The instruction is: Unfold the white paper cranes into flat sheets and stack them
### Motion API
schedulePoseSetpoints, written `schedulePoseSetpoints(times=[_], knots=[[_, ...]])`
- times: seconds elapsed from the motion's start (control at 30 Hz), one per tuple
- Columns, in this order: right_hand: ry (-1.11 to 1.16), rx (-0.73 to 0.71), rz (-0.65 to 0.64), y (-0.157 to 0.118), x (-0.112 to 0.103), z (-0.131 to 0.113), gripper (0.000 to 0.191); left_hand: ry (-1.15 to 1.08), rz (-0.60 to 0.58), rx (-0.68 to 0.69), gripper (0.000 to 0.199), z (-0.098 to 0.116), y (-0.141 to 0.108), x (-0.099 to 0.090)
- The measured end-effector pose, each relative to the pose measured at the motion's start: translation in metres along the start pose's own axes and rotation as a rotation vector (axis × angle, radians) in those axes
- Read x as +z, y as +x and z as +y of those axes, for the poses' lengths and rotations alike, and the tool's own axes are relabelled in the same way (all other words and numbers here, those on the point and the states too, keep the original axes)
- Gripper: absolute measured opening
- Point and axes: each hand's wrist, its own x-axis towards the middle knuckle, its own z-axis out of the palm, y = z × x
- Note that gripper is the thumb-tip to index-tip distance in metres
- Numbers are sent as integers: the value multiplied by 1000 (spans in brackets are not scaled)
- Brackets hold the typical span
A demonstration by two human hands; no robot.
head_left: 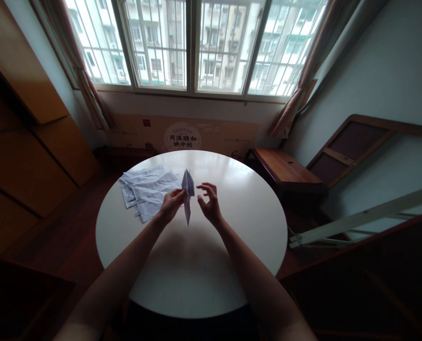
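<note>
My left hand [172, 204] pinches a folded piece of paper [187, 189] at its middle, held up over the round white table [197, 279]. The paper is pale grey-violet, with a pointed top and a narrow point hanging below. Just to its right my right hand [210, 203] is raised with fingers apart and curved, holding nothing. A small gap shows between its fingertips and the paper. Left of my left hand, several creased sheets of paper [149, 192] lie overlapping on the table.
Behind the table, a long printed banner [211, 130] runs below the barred window [161, 47]. A low wooden bench [287, 166] stands at the back right, near a leaning wooden frame [342, 156]. A pale metal rail [360, 213] reaches close to the table's right edge. Wooden cabinets [30, 156] stand left.
</note>
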Motion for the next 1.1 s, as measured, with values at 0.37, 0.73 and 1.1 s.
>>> schedulePoseSetpoints(times=[0.37,0.73,1.1], knots=[[-110,-28,52,0,0,9,46,37,-147,-178,29,6,-8,1],[-267,-101,89,-3,-1,7,11,47,-130,-190,30,10,-13,4],[-186,-74,-240,-5,3,4,7,10,183,79,32,-1,7,-2]])
